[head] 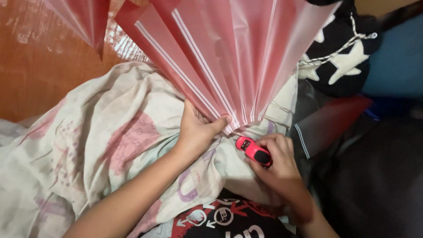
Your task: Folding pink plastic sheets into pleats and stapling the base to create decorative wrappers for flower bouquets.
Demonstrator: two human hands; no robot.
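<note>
- Head view: left hand [198, 130] pinches the gathered base of the pink pleated sheet [229, 57] — pleats already fanned out above.
- Right hand [275, 161] clamped on red stapler [253, 150], just beside that base — not yet fastened, I judge.

pink zip bags [229, 57] cut off at top, toy car [253, 150] half hidden by right hand [277, 163]

Patterned blanket [101, 141] lies on the bed [9, 130].

bags [229, 57]: pink (translucent) | toy car [253, 150]: red-black | blanket [101, 136]: cream, pink-patterned
</note>
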